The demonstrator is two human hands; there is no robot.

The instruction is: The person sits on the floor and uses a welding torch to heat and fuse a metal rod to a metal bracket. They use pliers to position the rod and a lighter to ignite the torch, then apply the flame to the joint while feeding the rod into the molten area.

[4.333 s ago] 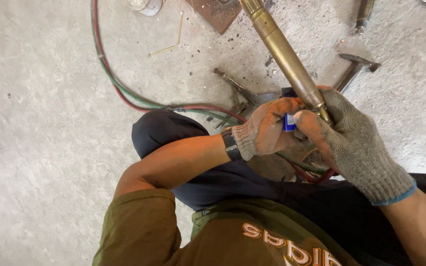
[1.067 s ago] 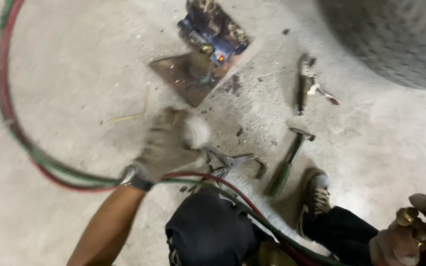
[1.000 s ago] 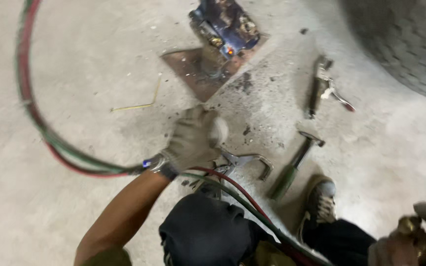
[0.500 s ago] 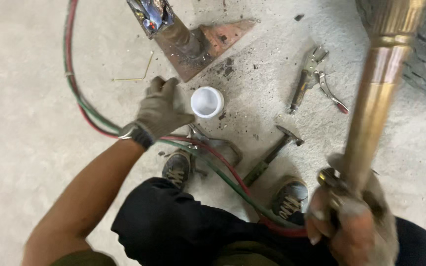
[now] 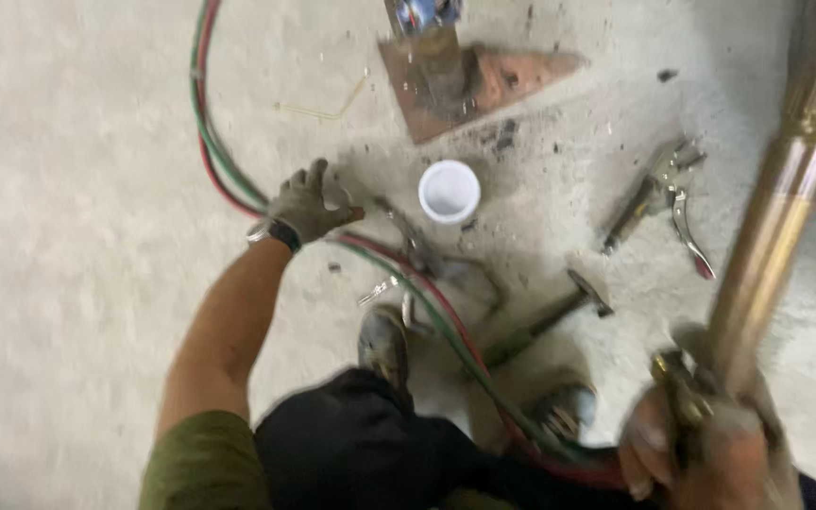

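One brass torch (image 5: 786, 217) sits at four o'clock, its long axis running from the right hand (image 5: 701, 453), clenched around its base, up toward one o'clock. The gloved left hand (image 5: 306, 203), fingers spread and seemingly holding nothing in this blur, hovers left of one white cup (image 5: 449, 190), which it was nearer to half a second ago. Two hoses (image 5: 214, 151), one hammer (image 5: 545, 316), and one pair of pliers (image 5: 663, 194) lie around.

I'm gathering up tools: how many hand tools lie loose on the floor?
2: locking pliers right of the white cup, and a hammer below them by the hoses. Others may be hidden.
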